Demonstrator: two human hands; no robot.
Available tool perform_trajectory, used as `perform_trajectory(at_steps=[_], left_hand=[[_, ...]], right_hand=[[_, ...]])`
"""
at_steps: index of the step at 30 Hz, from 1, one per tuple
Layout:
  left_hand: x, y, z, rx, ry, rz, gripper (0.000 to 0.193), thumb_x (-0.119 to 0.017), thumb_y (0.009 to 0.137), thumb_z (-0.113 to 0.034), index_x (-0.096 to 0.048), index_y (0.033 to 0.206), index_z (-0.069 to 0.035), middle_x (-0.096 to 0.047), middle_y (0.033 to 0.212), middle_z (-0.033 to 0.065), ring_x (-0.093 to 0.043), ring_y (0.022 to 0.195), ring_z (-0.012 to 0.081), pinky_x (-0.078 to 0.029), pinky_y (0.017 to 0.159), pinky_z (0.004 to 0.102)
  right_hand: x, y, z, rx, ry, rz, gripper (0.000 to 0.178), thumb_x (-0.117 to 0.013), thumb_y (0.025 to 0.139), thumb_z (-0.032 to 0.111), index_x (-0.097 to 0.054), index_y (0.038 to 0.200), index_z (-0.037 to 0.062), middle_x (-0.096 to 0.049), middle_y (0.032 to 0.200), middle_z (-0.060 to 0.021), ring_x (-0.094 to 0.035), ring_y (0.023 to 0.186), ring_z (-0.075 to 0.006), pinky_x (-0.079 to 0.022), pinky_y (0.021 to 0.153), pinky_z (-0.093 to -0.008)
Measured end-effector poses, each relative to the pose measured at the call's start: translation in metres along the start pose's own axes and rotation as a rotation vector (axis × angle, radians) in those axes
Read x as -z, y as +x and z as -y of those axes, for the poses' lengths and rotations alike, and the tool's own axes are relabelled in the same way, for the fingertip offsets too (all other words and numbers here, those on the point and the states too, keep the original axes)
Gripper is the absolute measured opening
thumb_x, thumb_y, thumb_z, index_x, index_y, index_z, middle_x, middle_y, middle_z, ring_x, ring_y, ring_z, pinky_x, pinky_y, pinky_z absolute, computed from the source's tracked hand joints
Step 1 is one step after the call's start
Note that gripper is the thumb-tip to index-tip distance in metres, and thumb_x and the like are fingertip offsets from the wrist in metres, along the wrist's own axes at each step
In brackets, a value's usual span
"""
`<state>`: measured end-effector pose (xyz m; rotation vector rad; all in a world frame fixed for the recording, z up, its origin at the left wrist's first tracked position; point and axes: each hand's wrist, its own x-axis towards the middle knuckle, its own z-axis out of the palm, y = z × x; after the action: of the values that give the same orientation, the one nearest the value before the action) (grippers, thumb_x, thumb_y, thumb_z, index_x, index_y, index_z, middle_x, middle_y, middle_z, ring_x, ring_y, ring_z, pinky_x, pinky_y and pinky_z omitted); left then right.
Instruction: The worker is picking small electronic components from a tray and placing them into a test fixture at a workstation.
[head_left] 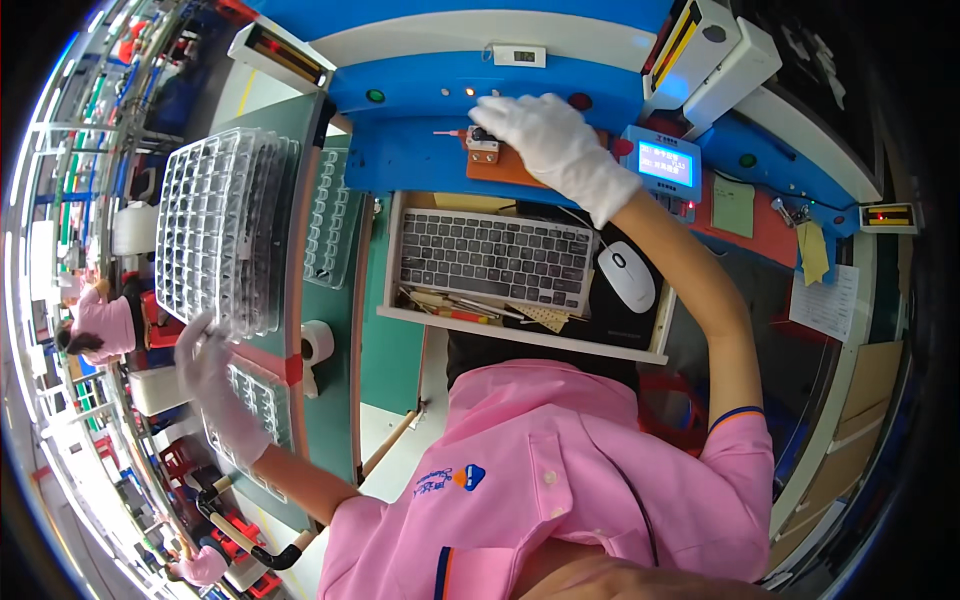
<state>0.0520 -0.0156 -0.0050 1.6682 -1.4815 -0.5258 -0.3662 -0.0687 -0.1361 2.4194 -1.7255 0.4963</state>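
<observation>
My right hand (555, 140), in a white glove, reaches over a blue bench. Its fingertips are closed at the black knob (483, 134) of a small metal fixture (483, 152) with an orange-red pin sticking out to the left. The fixture sits on an orange-brown block (520, 170). My left hand (222, 385), gloved too and a little blurred, is by the near edge of a stack of clear plastic trays (215, 230). Its fingers are stretched toward that edge; whether they touch it is unclear. Nothing shows in the left hand.
A drawer (520, 338) below the bench holds a keyboard (495, 255) and a white mouse (627, 277). Right of the fixture stands a blue box with a lit screen (665, 162). More clear trays (328, 220) lie on the green side table. A paper roll (317, 342) hangs beside it.
</observation>
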Motion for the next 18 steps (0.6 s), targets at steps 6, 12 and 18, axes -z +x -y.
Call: perform_trajectory(at_steps=[6, 12, 18], left_hand=[[-0.181, -0.013, -0.047, 0.009, -0.414, 0.51, 0.025, -0.067, 0.087, -0.001, -0.07, 0.111, 0.001, -0.068, 0.102, 0.0039, -0.061, 0.093, 0.0092, -0.048, 0.083, 0.024], [-0.316, -0.017, -0.033, -0.426, -0.238, 0.246, 0.02, -0.072, 0.086, -0.013, -0.075, 0.106, -0.016, -0.073, 0.105, 0.0073, -0.056, 0.123, 0.0303, -0.038, 0.104, 0.0431], [-0.333, -0.011, -0.018, -0.665, 0.106, 0.066, 0.019, -0.077, 0.083, -0.018, -0.077, 0.102, -0.019, -0.069, 0.118, 0.007, -0.054, 0.124, 0.0309, -0.039, 0.104, 0.0454]], right_hand=[[-0.038, 0.005, 0.001, 0.159, -0.101, -0.192, 0.019, -0.06, 0.092, 0.014, -0.064, 0.111, 0.0096, -0.067, 0.095, -0.0015, -0.067, 0.08, -0.0177, -0.048, 0.066, -0.0316], [0.004, -0.019, -0.009, 0.057, 0.166, -0.464, 0.022, -0.06, 0.091, 0.01, -0.063, 0.113, 0.0067, -0.068, 0.105, -0.0059, -0.066, 0.088, -0.0226, -0.051, 0.078, -0.0354], [0.041, -0.083, -0.014, -0.166, 0.195, -0.476, 0.036, -0.068, 0.085, -0.003, -0.067, 0.119, 0.0101, -0.068, 0.111, -0.0067, -0.063, 0.095, -0.0259, -0.052, 0.083, -0.0354]])
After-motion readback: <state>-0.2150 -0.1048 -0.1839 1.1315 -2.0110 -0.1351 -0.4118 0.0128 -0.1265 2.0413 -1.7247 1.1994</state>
